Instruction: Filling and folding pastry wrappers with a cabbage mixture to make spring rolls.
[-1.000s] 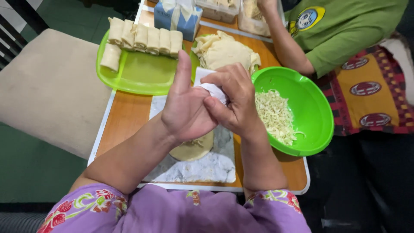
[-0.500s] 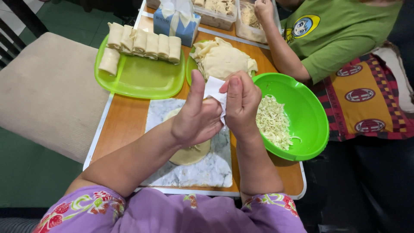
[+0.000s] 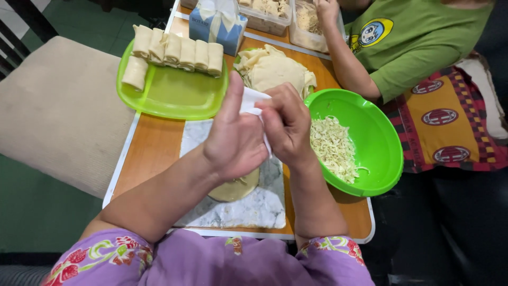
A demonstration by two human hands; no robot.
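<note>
Together, the left hand and right hand are pinching a white tissue between curled fingers, held above a marble slab near the middle of the surface. Underneath, a round wrapper is lying flat. Right of it is sitting a green bowl of shredded filling; far left, a green tray is carrying rolls.

We note short purple sleeves along the frame's bottom edge, printed with red flowers and green leaves; forearms bare, left hand and right hand ungloved, ringless.
</note>
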